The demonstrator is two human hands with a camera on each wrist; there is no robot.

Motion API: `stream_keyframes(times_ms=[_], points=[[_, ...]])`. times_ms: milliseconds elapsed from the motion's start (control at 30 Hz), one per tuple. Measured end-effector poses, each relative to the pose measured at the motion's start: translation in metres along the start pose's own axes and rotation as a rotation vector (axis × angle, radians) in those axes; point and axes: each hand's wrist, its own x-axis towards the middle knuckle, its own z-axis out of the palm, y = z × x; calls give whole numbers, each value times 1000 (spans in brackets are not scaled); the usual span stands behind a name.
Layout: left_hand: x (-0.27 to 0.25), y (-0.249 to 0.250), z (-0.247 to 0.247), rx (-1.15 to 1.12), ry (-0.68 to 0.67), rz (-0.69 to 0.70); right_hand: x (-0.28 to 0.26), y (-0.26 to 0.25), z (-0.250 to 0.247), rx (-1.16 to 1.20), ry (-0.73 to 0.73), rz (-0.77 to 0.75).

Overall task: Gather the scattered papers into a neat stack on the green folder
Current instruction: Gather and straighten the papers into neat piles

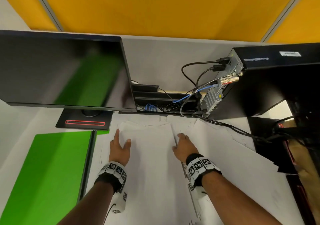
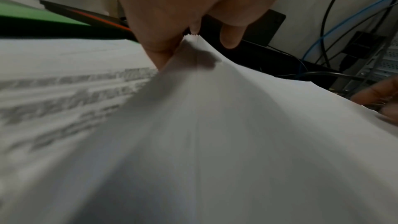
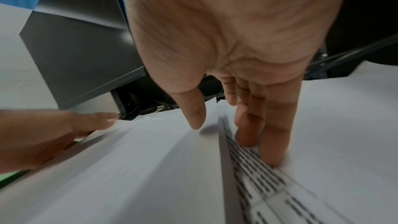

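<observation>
Nearest in the head view, both forearms reach forward over the desk [image 1: 20,114], each wrist wrapped in a black band with black-and-white marker tiles. White papers [image 1: 152,155] cover the desk's middle and right in loose overlap, some printed with lines of text, and spread right as far as the black objects at the desk's edge. The left hand [image 1: 119,147] lies at the left edge of a raised sheaf, fingers extended along that edge and thumb spread onto the top sheet; the left wrist view shows the sheet bowed upward under the hand [image 2: 193,6], with one finger tucked beneath its edge, so the hand holds the edge lightly rather than clenching it. The right hand [image 1: 183,147] rests at the sheaf's right edge, fingers straight and together on a printed page just beside that edge, thumb apart over the top sheet, gripping nothing [image 3: 237,48]. The green folder [image 1: 46,169] lies flat at near left, just beside the papers, with no sheet seen on it. Farther back, a dark monitor [image 1: 65,72] stands at left on its base. At far right sits a black computer case [image 1: 270,79] with black and blue cables [image 1: 190,95] trailing from it.
</observation>
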Motion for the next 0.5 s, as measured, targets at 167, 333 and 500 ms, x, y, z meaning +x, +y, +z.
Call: stream_keyframes(times_ms=[167, 333, 500], points=[[18, 11, -1, 65, -22, -3, -4, -17, 7, -305, -71, -57], [17, 3, 1, -65, 23, -41, -13, -13, 24, -474, -36, -105], [6, -1, 6, -139, 109, -171, -7, 2, 26, -338, -146, -117]])
